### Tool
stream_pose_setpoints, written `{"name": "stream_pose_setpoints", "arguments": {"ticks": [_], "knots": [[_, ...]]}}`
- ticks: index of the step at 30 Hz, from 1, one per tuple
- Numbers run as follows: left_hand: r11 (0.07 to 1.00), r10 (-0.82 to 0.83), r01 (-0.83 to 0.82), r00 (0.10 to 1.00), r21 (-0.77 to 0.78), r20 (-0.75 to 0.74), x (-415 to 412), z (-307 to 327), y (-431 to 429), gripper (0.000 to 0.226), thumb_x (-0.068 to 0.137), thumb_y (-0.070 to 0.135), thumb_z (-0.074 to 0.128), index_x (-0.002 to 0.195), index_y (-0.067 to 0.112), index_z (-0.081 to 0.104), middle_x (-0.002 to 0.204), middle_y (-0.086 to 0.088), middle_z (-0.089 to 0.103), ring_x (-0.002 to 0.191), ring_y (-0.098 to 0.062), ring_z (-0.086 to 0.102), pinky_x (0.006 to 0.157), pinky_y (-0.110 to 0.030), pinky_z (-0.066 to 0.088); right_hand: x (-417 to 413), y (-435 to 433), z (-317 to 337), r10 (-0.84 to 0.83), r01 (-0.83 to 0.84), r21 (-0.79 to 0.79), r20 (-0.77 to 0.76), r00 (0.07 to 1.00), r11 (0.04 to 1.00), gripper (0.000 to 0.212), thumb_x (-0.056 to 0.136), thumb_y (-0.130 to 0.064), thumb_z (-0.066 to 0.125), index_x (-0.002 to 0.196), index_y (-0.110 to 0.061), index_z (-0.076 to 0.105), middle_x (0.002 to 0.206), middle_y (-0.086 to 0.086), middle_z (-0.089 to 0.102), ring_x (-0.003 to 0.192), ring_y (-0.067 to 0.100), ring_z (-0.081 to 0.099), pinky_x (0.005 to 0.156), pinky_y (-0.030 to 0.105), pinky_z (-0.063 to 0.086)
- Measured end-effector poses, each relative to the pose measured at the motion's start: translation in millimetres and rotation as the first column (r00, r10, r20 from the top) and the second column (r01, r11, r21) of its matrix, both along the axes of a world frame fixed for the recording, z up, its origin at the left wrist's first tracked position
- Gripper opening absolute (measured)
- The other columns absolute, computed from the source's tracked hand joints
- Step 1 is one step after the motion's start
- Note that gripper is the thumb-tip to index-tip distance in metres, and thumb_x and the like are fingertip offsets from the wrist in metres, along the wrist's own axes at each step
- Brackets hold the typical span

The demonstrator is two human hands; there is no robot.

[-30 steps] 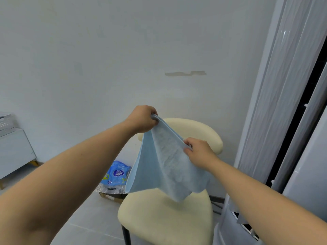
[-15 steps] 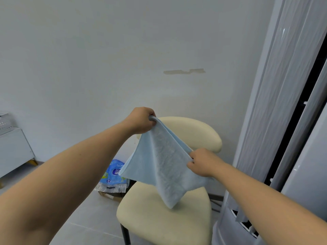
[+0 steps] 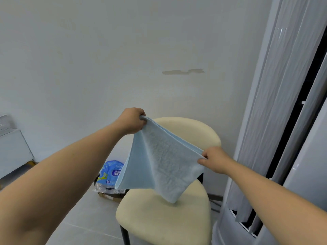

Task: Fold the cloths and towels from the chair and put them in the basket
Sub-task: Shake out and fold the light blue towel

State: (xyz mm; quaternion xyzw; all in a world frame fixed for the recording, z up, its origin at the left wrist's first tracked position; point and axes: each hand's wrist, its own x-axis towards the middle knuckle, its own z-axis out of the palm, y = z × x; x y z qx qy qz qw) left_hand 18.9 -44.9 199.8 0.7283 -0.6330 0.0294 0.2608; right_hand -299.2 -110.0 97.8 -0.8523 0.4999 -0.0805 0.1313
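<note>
Clenched round one top corner of the light blue towel (image 3: 159,161): left hand (image 3: 131,121), the higher grip. Pinching the opposite corner, lower and to the right: right hand (image 3: 213,160). Stretched taut between both grips, doubled along the top edge, drooping to a point below. Under that point, the cream chair (image 3: 164,221) seat; contact unclear. Below the left grip, a blue packet (image 3: 110,172) on the floor. Right of the right grip, a tall white appliance (image 3: 276,121).

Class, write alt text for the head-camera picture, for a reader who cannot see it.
A left hand and a right hand hold a light blue towel stretched in the air above a cream chair, the left higher than the right. Behind stands a white wall; a blue packet lies beside the chair.
</note>
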Motion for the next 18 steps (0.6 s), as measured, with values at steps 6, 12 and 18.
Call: {"name": "stream_pose_setpoints", "arguments": {"ticks": [6,12,18], "knots": [[0.998,0.052,-0.053,0.997,0.022,0.061,15.9,-8.8,2.7,0.014,0.091,0.016,0.051,0.091,0.015,0.065,0.087,-0.003,0.065,0.076,-0.023,0.063,0.071,-0.035,0.054,-11.2,-6.9,29.9,-0.022,0.023,0.0,0.249,0.968,1.0,0.036,0.092,-0.039,0.069,0.071,-0.009,0.064,0.07,0.011,0.066,0.06,0.021,0.07,0.064,0.038,0.057],[0.994,0.071,-0.075,0.996,0.08,0.052,27.9,-17.4,7.3,0.012,0.09,0.016,0.052,0.086,0.019,0.063,0.085,-0.005,0.067,0.075,-0.024,0.066,0.075,-0.039,0.057,-18.8,-9.5,62.6,0.04,-0.025,-0.159,0.091,0.995,0.987,0.049,0.093,-0.051,0.062,0.064,-0.012,0.054,0.059,-0.001,0.057,0.063,0.018,0.059,0.061,0.031,0.043],[0.99,0.069,-0.073,0.997,0.122,0.038,29.2,-17.8,9.5,0.011,0.089,0.013,0.054,0.085,0.017,0.063,0.081,-0.004,0.066,0.071,-0.023,0.069,0.073,-0.039,0.059,-21.6,-14.1,63.7,0.036,-0.002,-0.14,0.241,0.97,0.99,0.038,0.097,-0.041,0.061,0.077,-0.009,0.067,0.071,0.009,0.067,0.071,0.023,0.065,0.064,0.032,0.046]]}}
